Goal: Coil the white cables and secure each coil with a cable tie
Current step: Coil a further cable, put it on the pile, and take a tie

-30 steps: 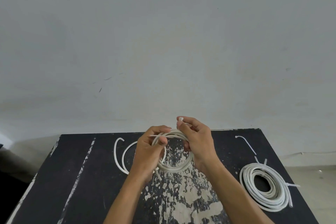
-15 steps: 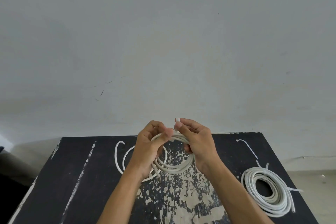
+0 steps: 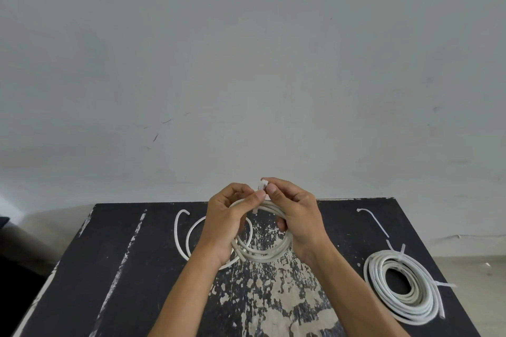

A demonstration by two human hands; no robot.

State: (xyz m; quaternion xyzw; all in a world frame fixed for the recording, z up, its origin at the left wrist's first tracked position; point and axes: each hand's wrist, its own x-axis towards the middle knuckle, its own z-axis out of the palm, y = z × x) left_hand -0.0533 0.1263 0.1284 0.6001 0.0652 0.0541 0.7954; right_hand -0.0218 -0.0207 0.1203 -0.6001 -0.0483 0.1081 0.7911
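The small coil [image 3: 262,249] of white cable hangs above the middle of the counter [image 3: 115,268], towards its far edge, held at its top by both hands. The left hand [image 3: 228,223] curls its fingers round the bundled turns and meets the right at a white cable tie [image 3: 262,186], which the right hand [image 3: 297,216] pinches between thumb and forefinger just above the coil. The cable looks light, round and smooth-jacketed, springy enough that loose turns would likely fan out, so the best hold seems to be where all the turns are gathered, right beside the tie. The tie is thin, flat, stiff plastic, probably slippery at its tail.

A tied coil [image 3: 404,288], larger and tightly wound, lies flat near the right edge with tie tails sticking out. A loose cable [image 3: 189,238] curves on the counter left of centre, partly behind the left hand. A spare tie [image 3: 373,220] lies near the far right corner. The counter is black, its paint worn to pale patches.
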